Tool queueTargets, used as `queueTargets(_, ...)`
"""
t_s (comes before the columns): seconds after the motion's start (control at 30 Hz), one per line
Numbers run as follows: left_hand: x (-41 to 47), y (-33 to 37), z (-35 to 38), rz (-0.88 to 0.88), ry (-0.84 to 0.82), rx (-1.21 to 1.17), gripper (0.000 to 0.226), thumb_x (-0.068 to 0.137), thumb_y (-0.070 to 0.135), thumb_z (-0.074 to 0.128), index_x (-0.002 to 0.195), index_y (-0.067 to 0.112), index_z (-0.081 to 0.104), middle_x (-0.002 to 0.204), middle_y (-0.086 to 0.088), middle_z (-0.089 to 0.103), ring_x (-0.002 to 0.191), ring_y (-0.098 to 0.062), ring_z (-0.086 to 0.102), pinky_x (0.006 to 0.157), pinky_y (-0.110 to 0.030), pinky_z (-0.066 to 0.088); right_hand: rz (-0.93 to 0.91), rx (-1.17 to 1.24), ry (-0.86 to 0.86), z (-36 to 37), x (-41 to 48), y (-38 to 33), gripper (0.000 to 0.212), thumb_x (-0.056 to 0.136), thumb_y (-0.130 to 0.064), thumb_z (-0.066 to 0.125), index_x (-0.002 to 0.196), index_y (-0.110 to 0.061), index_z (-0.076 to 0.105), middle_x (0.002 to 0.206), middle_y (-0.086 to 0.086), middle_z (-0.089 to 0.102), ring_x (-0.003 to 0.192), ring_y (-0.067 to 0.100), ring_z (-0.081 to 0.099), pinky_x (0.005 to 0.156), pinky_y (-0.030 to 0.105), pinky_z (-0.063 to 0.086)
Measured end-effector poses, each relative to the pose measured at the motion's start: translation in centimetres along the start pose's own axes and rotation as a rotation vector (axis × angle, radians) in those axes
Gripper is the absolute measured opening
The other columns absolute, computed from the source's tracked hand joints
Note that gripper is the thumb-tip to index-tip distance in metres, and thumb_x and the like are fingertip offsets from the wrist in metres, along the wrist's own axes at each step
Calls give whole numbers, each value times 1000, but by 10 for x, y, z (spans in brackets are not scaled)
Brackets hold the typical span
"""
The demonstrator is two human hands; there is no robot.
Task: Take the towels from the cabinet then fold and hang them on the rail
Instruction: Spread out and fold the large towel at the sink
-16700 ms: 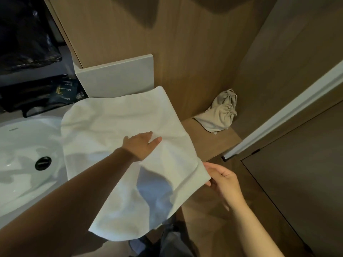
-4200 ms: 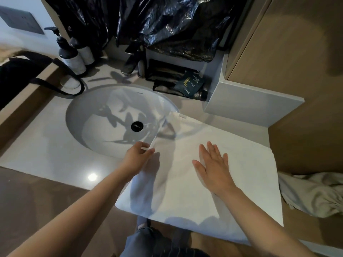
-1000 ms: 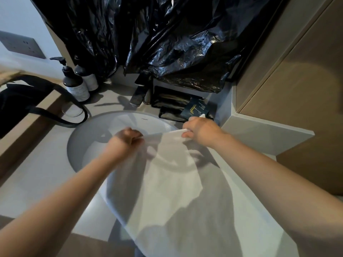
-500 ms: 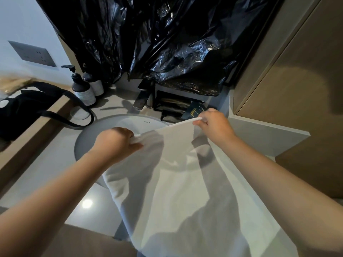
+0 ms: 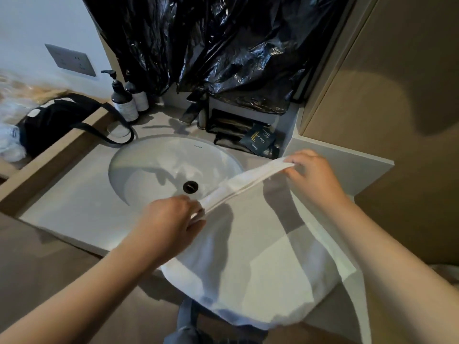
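Towel (image 5: 248, 256): white, draped on the surface (image 5: 74, 202) beside the sink, belly sagging over the front edge. Left hand (image 5: 171, 219) and right hand (image 5: 313, 172) each pinch a top corner. The edge is now drawn nearer and doubled. Fold likely under way; hanging not yet done.

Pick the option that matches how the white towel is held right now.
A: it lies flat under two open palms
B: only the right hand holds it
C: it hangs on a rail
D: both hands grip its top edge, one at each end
D: the left hand and the right hand each grip one end of the white towel along its stretched top edge, and the rest sags below.
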State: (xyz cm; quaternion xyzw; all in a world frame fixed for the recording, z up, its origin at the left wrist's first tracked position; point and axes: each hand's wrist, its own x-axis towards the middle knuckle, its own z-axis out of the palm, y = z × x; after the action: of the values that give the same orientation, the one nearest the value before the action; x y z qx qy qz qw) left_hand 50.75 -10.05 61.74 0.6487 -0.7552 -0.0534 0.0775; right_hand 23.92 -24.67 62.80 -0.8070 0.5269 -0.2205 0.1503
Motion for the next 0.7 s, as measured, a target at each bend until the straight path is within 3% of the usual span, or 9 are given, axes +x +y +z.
queueTargets(0.2,-36,40,47,-36,-138,-135,31,95,45,47,102,25,69,90,6,62,79,-11,59,69,-25,47,18,14,-138,-4,-89,40,16,89,-13,69,104,-15,75,105,-2,64,96,15,57,86,28,45)
queueTargets(0.3,-46,46,72,-77,-232,-165,27,93,45,51,102,27,69,88,9,62,78,-7,57,68,-20,45,51,-3,-265,9,-118,59,20,89,-16,70,108,-13,74,110,0,65,99,16,60,87,23,44)
queueTargets(0.47,-58,54,99,-156,-406,-372,36,80,58,63,102,30,65,86,14,61,77,-3,56,69,-18,48,220,-24,-466,26,-146,80,35,87,-26,73,120,-14,68,125,-2,61,103,13,60,95,20,43)
queueTargets(0.57,-47,42,97,-189,-274,-347,26,83,57,62,93,32,64,83,13,58,75,-2,54,67,-16,43,282,-26,-510,23,-140,79,34,85,-39,72,118,-30,67,121,-12,63,101,8,61,95,26,48)
queueTargets(0.63,-37,31,93,-210,-150,-365,19,85,48,65,87,29,65,81,11,57,72,-3,53,63,-15,39,268,-78,-420,19,-124,73,11,84,-50,68,88,-39,67,98,-15,70,91,9,64,83,30,52)
queueTargets(0.7,-26,24,89,-211,-60,-348,16,84,37,70,89,22,68,85,8,57,74,-9,54,64,-21,40,206,-138,-305,20,-104,67,24,86,-48,65,72,-28,63,80,-9,67,81,16,63,70,30,50)
